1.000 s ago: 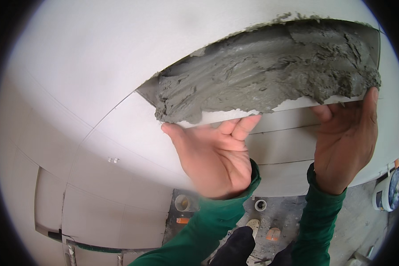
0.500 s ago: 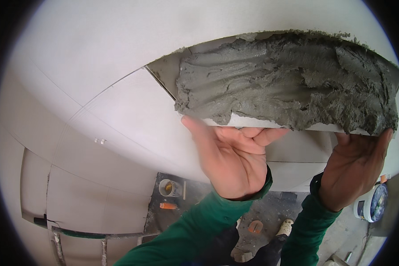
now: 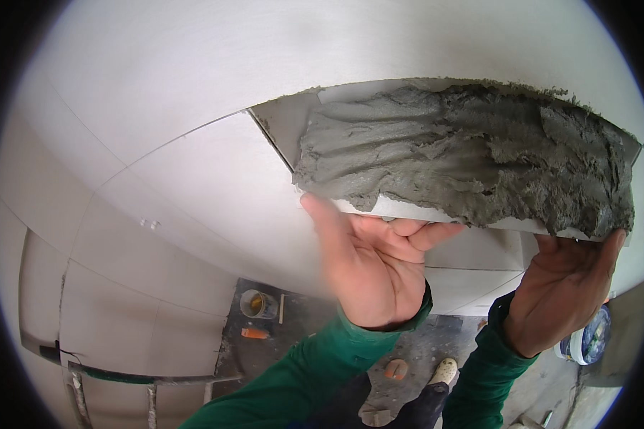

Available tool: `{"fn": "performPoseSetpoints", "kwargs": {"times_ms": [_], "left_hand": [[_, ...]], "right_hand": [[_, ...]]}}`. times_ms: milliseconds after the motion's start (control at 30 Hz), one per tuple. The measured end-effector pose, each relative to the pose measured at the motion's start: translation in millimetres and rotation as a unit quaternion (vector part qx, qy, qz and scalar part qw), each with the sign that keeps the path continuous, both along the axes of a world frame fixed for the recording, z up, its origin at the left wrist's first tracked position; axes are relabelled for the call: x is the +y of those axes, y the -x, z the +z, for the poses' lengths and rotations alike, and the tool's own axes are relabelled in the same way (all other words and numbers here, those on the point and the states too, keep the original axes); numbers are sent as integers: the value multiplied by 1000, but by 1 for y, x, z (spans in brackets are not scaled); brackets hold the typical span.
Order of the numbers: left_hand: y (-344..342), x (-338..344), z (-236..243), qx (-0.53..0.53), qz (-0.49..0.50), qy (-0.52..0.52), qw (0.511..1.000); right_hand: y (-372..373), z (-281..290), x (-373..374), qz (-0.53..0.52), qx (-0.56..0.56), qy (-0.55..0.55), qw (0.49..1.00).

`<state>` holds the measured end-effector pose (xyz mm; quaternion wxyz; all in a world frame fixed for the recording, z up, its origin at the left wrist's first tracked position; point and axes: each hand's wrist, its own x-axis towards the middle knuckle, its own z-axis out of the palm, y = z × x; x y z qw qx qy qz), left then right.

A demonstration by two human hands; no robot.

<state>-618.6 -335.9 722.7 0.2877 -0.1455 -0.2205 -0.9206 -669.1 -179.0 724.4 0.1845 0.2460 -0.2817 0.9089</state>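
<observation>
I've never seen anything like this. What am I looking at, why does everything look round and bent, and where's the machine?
There's no machine here, just a person's bare left hand and right hand, coming out of green sleeves. The view is from a camera worn on that person's head, the left one of a pair. Its very wide fisheye lens bends straight edges.

Both hands hold a pale slab along its lower edge. Its upper side is thickly covered with grey, wet-looking paste. Behind it, a grey recess shows in the pale wall.

Down on the floor are a small tub, an orange item I can't identify, and a white bucket.
</observation>
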Motion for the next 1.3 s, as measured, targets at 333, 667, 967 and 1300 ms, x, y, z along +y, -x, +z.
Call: {"fn": "performPoseSetpoints", "kwargs": {"times_ms": [333,667,967,1300], "left_hand": [[5,8,-10,-10,-10,-47,999],[35,-3,-20,106,1,23,994],[39,-9,5,164,37,89,982],[42,-8,11,170,30,71,982]], "right_hand": [[0,15,-5,-75,-52,29,995],[33,19,-6,-53,-3,-67,996],[37,36,-12,-39,-25,-38,998],[38,42,-16,-95,-21,-50,994]]}}
